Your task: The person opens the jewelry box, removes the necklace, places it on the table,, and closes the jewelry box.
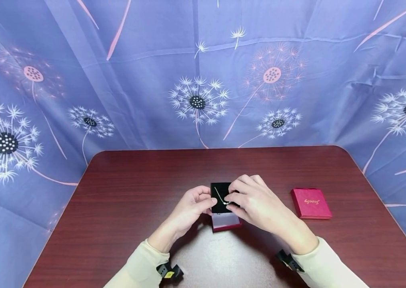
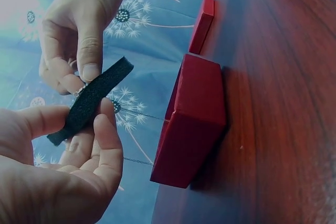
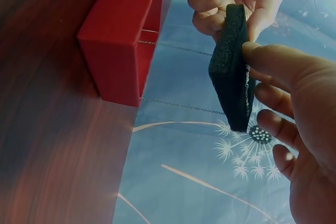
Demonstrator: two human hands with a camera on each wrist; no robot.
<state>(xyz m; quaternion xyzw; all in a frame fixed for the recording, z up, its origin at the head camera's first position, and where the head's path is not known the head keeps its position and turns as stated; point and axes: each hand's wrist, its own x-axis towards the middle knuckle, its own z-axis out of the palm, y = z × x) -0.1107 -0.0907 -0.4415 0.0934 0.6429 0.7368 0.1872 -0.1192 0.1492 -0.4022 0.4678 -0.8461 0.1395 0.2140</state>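
Observation:
A thin black foam pad (image 1: 218,207) is held above the open red jewelry box (image 1: 227,229). My left hand (image 1: 191,206) pinches the pad by its left side, thumb on the front face and fingers behind. A fine silver necklace (image 1: 219,195) runs across that face. My right hand (image 1: 260,202) has thumb and index finger at the small bright part of the necklace, pinching it against the pad. Two strands of chain (image 3: 184,107) stretch from behind the pad into the box, seen in the right wrist view. The box's inside is mostly hidden.
The red lid (image 1: 311,203) with gold lettering lies to the right on the dark wooden table (image 1: 134,176). A blue dandelion-print cloth (image 1: 145,80) hangs behind the table and at its sides.

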